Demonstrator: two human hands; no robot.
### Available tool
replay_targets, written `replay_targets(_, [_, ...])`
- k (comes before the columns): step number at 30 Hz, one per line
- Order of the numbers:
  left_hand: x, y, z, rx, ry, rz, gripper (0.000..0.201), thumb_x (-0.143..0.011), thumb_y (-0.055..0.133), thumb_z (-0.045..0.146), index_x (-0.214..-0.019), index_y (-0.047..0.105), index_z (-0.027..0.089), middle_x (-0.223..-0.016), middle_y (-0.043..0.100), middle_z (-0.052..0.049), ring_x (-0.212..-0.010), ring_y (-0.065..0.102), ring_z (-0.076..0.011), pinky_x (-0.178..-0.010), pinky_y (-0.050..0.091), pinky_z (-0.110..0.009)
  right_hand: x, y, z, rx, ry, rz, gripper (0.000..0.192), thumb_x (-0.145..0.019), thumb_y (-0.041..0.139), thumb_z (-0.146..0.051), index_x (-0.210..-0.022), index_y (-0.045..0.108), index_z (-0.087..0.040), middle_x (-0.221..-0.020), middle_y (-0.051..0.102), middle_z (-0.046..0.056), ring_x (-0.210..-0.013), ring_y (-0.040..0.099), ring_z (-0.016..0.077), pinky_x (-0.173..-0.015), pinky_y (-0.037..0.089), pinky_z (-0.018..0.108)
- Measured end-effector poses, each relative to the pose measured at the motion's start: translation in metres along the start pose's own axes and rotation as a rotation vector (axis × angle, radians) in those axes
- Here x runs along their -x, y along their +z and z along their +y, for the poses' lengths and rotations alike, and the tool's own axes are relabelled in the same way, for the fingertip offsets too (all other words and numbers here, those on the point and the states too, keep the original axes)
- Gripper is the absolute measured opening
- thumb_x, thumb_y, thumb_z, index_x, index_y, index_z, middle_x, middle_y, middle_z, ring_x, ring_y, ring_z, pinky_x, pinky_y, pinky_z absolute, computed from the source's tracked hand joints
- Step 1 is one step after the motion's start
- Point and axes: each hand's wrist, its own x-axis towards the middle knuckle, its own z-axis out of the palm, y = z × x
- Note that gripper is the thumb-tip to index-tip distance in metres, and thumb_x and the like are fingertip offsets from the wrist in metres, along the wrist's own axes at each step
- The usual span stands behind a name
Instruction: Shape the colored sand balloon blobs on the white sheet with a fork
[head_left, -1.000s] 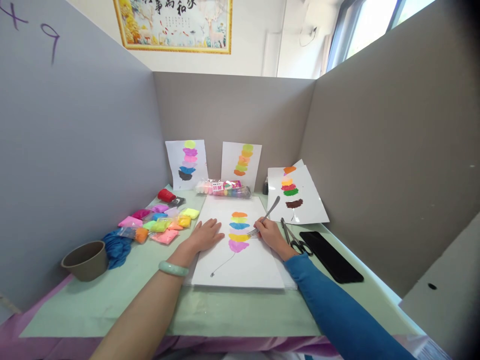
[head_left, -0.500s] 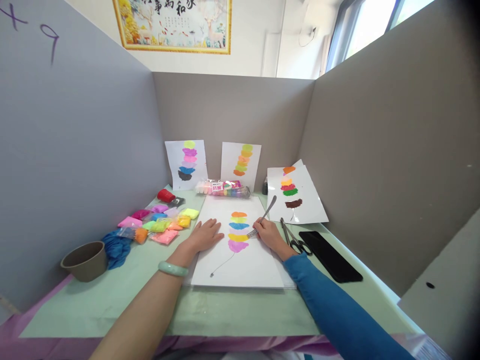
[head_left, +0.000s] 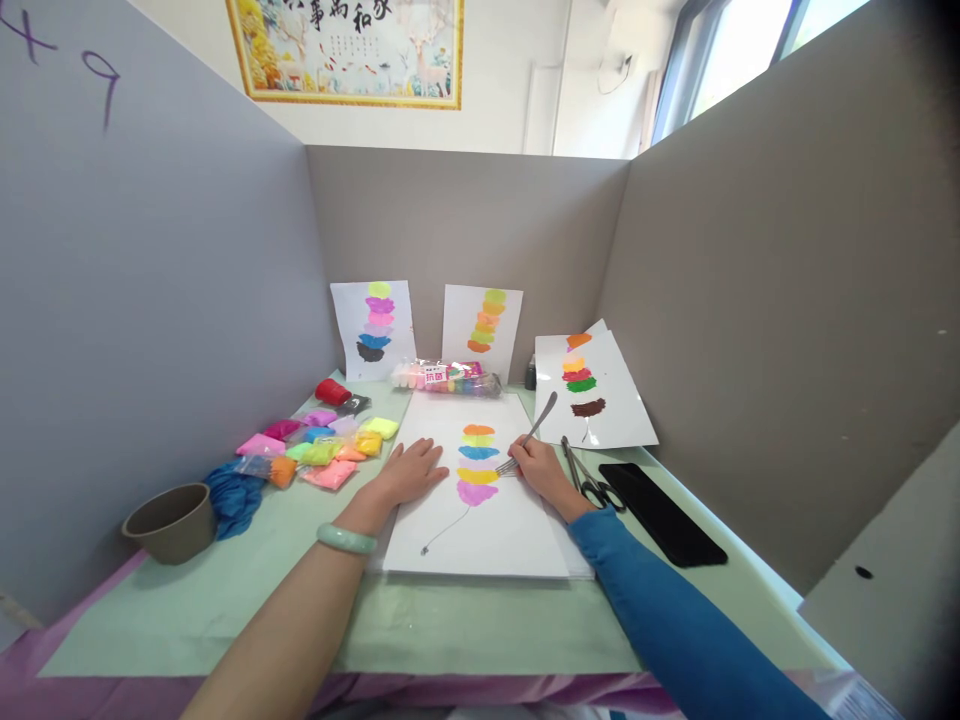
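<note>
Over the last second I see almost nothing shift: my right hand (head_left: 541,470), just right of centre frame, keeps its fingers closed round the metal fork (head_left: 529,434), and the tines have only nudged a touch along the right edge of the yellow patch (head_left: 478,476) in the stack of coloured smears on the white sheet (head_left: 487,530). I read that as small working strokes on the same patch rather than a move to a new one. My left hand (head_left: 411,472) stays spread flat, palm down, on the sheet's left edge, gripping nothing, just pinning the paper. The tines themselves are too small for me to tell whether they press into the colour or merely touch it. At the lower right my blue sleeve (head_left: 675,620) runs out of frame, and the clay packets (head_left: 322,445) at mid left blur together.
</note>
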Motion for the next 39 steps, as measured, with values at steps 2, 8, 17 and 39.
replay_targets(2, [0.0003,-0.0005,0.0005,0.001,0.001,-0.003,0.056,-0.096,0.025,0.051,-0.142,0.036,0.022,-0.155,0.025,-0.01,-0.144,0.018,-0.0238,-0.114,0.014,-0.052,-0.0009,0.0003,-0.0001,0.048,-0.012,0.001,0.021,-0.081,0.042,-0.03,-0.069,0.055,-0.02,-0.051,0.054,-0.001,-0.058,0.053,0.0156,-0.061,0.036,0.025])
replay_targets(8, [0.0002,-0.001,0.0005,0.002,-0.007,-0.005,0.055,-0.096,0.025,0.051,-0.143,0.036,0.023,-0.155,0.025,-0.011,-0.144,0.018,-0.0245,-0.114,0.014,-0.052,-0.0007,0.0006,0.0,0.058,-0.02,0.014,0.02,-0.08,0.041,-0.03,-0.069,0.055,-0.02,-0.052,0.054,-0.001,-0.06,0.053,0.016,-0.062,0.036,0.025])
replay_targets(17, [-0.0008,0.0012,-0.001,0.002,0.006,-0.002,0.056,-0.096,0.025,0.051,-0.142,0.036,0.022,-0.155,0.024,-0.011,-0.144,0.017,-0.0248,-0.113,0.014,-0.052,0.0012,-0.0014,-0.0019,0.044,0.008,0.046,0.022,-0.08,0.042,-0.03,-0.07,0.057,-0.019,-0.053,0.056,-0.001,-0.061,0.054,0.0159,-0.062,0.036,0.025])
replay_targets(39, [-0.0006,0.0,-0.0005,0.008,0.003,-0.008,0.058,-0.095,0.024,0.052,-0.143,0.035,0.021,-0.156,0.024,-0.011,-0.144,0.017,-0.0245,-0.114,0.014,-0.052,0.0019,-0.001,-0.001,0.052,-0.114,-0.004,0.023,-0.083,0.042,-0.032,-0.072,0.058,-0.02,-0.053,0.057,-0.001,-0.059,0.056,0.016,-0.062,0.038,0.024])
